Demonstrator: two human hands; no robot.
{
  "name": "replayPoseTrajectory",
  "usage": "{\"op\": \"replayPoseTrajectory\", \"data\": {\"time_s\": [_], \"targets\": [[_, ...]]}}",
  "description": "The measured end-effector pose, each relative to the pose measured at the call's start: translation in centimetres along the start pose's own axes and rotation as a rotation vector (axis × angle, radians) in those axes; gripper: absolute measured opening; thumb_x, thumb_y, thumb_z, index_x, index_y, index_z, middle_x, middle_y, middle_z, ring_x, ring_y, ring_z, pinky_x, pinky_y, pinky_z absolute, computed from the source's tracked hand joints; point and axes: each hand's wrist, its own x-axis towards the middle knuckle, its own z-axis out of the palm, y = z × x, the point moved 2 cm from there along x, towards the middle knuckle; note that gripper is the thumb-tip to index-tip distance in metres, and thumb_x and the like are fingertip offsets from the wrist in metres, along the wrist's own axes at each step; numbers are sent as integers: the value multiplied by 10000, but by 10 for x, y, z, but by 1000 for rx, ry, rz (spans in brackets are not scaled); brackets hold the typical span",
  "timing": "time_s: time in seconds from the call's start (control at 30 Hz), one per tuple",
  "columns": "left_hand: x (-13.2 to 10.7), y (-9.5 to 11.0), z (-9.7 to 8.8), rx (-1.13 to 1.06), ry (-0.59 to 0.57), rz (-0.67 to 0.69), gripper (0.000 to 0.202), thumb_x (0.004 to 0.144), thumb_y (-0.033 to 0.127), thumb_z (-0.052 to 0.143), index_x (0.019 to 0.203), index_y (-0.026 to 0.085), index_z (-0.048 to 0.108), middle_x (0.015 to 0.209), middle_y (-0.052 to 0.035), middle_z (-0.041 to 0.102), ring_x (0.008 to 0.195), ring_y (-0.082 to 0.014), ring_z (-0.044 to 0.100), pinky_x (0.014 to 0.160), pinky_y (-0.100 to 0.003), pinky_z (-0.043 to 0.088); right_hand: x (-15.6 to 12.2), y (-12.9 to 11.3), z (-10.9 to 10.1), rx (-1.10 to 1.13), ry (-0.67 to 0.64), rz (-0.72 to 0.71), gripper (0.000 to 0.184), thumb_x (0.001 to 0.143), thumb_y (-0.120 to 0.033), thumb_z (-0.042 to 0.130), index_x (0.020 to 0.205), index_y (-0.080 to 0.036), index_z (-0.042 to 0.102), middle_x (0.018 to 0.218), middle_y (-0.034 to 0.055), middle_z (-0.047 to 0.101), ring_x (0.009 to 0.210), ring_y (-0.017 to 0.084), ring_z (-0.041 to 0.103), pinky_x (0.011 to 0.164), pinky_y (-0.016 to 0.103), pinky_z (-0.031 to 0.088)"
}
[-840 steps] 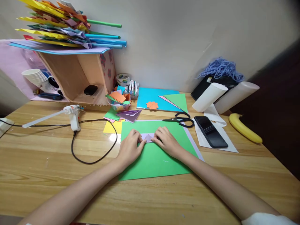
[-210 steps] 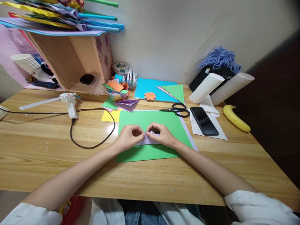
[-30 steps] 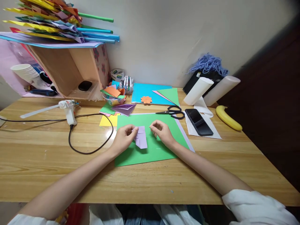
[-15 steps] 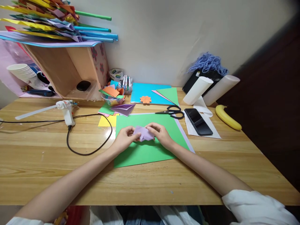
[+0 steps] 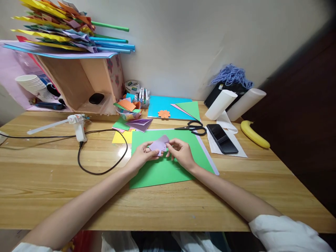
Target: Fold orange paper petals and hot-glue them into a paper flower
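A small folded lilac paper piece [image 5: 159, 144] is held just above a green paper sheet [image 5: 168, 169] in the middle of the wooden desk. My left hand [image 5: 142, 155] pinches its left side with closed fingers. My right hand [image 5: 180, 152] pinches its right side, fingers curled. Part of the lilac piece is hidden behind my fingers.
Black scissors [image 5: 193, 128], a black phone [image 5: 222, 138] on white paper, a banana [image 5: 254, 134] and two white rolls [image 5: 236, 103] lie to the right. A glue gun [image 5: 76, 124] with a looping black cord [image 5: 105, 168] lies left. Coloured papers [image 5: 173, 109] and a wooden box [image 5: 81, 84] stand at the back.
The lilac piece was held by my left hand alone a second ago. Now both hands hold it, turned and raised slightly over the green sheet.
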Motion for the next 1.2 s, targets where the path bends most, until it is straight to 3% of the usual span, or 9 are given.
{"op": "replayPoseTrajectory", "data": {"time_s": [0.1, 0.17, 0.3, 0.37, 0.53, 0.87, 1.2], "targets": [[0, 0, 1, 37, -21, -4, 346, 694, 372, 677, 899, 96, 638, 888, -103, 697, 801, -180, 654, 742, -262, 524, -2, -1, 0, -186, 11, -71, 194, 797, -344, 562, 789, -153, 592, 650, 24, 631, 477, 128, 589, 357, 198, 422], [0, 0, 2, 59, -31, -18, 339, 697, 403, 663, 835, 93, 660, 871, -106, 700, 794, -183, 653, 737, -261, 522, -4, -4, 0, -351, 38, -195, 157, 817, -288, 538, 821, -161, 631, 732, 37, 671, 537, 131, 607, 424, 210, 461], [1, -1, 3, 58, -40, -39, 372, 673, 423, 680, 828, 85, 667, 827, -116, 704, 753, -181, 659, 719, -265, 523, -8, -9, 0, -605, 4, -508, 237, 864, -196, 477, 1025, -209, 649, 987, 40, 685, 832, 149, 643, 707, 242, 513], [1, -1, 3, 50, -39, -38, 376, 654, 420, 698, 810, 79, 667, 814, -122, 703, 723, -179, 659, 706, -272, 525, -9, -10, 1, -736, -28, -586, 275, 884, -191, 454, 1097, -224, 624, 1054, 32, 667, 918, 146, 631, 794, 244, 492], [1, -4, 3, 49, -39, -20, 354, 629, 405, 718, 761, 81, 668, 789, -118, 701, 691, -181, 657, 683, -288, 526, -10, -10, 2, -1000, -76, -606, 292, 903, -194, 429, 1124, -223, 618, 1083, 41, 657, 922, 157, 631, 758, 245, 478], [3, -4, 2, 69, -68, -12, 404, 625, 448, 712, 792, 82, 676, 811, -127, 702, 725, -202, 665, 667, -286, 524, -10, -5, 4, -1198, -91, -656, 298, 916, -200, 430, 1169, -209, 589, 1064, 46, 667, 832, 148, 624, 620, 233, 411], [6, -7, 0, 60, -47, -11, 405, 610, 459, 718, 752, 83, 669, 770, -115, 699, 671, -189, 661, 625, -273, 518, -11, -4, 4, -1160, -153, -609, 328, 905, -156, 436, 1205, -221, 554, 1097, 71, 645, 823, 153, 621, 579, 224, 400]]}}
